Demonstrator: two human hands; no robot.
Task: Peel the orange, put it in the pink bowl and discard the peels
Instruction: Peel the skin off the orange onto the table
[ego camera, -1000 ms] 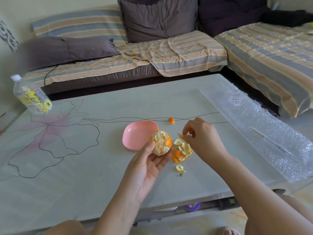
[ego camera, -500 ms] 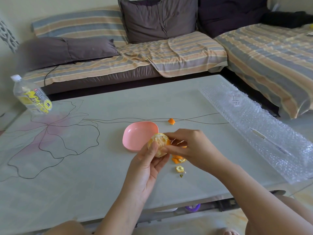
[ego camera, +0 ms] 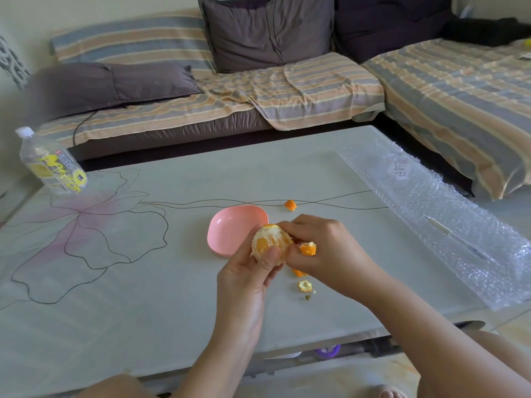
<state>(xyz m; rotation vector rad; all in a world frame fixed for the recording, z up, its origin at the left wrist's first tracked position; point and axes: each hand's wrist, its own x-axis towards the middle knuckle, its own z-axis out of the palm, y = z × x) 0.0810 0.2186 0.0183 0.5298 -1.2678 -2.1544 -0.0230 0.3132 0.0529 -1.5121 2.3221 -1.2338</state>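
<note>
Your left hand [ego camera: 247, 280] cups the orange [ego camera: 270, 242], thumb on top; your right hand [ego camera: 327, 248] pinches the peel flap [ego camera: 309, 249]. Pull it rightward, low along the fruit, no squeezing.

home living room, striped corner sofa [ego camera: 287, 81], cushions [ego camera: 267, 33], coffee table [ego camera: 201, 173]

Head view: the person's body as seen from above. The left hand [ego camera: 244, 280] and the right hand [ego camera: 324, 251] are shown bare. A short, plain thumbnail [ego camera: 270, 257] is seen on the left hand. The left forearm [ego camera: 218, 354] and the right forearm [ego camera: 431, 334] are uncovered along the whole length in view. A bare knee [ego camera: 115, 387] is cut by the lower left edge, a bare leg [ego camera: 505, 349] by the lower right corner, and bare toes [ego camera: 388, 394] by the bottom edge. What is worn cannot be told.
</note>
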